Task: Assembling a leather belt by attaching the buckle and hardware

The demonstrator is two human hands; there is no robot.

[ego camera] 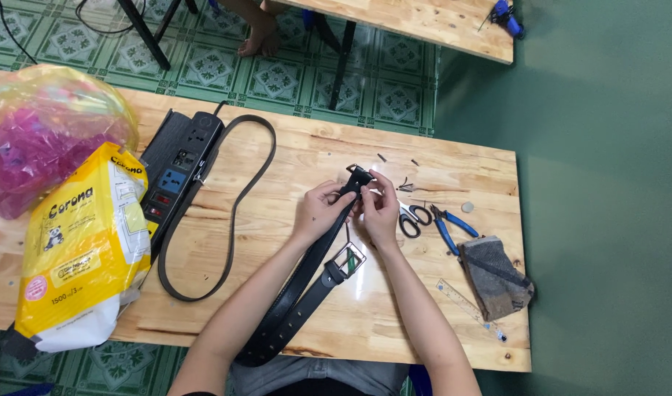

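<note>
A black leather belt (296,301) lies across the wooden table (292,158) toward my lap, with a silver buckle (345,261) near its middle. My left hand (320,210) pinches the strap's upper end. My right hand (381,209) grips the same end close to a small black clasp (357,176) at the tip. Both hands touch each other over the strap.
A second dark belt (230,220) loops beside a black power strip (176,172). A yellow bag (83,246) and a pink plastic bag (43,132) stand at the left. Scissors (411,218), blue-handled pliers (449,226), a grey pouch (495,277), a ruler (464,301) lie right.
</note>
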